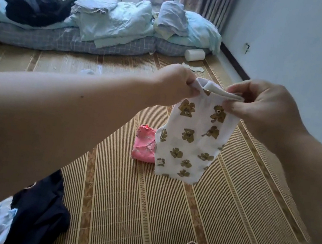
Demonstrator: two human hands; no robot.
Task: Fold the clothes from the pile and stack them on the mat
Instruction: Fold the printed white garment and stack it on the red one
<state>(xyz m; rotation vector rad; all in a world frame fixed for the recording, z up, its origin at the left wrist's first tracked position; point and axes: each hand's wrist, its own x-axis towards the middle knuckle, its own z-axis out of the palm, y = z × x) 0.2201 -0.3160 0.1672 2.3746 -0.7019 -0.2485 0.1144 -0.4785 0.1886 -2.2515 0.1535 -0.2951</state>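
Your left hand (175, 86) and right hand (256, 111) pinch the top edge of a white garment (191, 139) printed with brown bears. It hangs above the mat (141, 213), in front of a folded pink piece (143, 146).

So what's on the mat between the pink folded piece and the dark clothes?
Nothing. In the head view, only bare mat lies between the pink piece and the dark clothes.
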